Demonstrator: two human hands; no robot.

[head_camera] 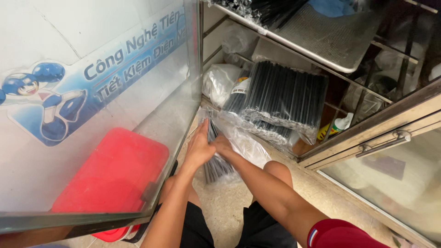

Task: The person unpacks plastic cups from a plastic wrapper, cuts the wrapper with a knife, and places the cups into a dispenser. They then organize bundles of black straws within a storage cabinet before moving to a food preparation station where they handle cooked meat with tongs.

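Both hands, the left hand (198, 148) and right hand (222, 145), grip a clear plastic bag of black straws (219, 163) on the floor at six o'clock of the shelf (321, 50), judged light, slippery and crushable, best held at mid-bundle.

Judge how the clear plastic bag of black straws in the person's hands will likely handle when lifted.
The bag of black straws probably feels light, since the straws look thin. Its loose, crinkled film likely slips and sags, so both the left hand and right hand steady it. The long bundle may bend if lifted by one end.
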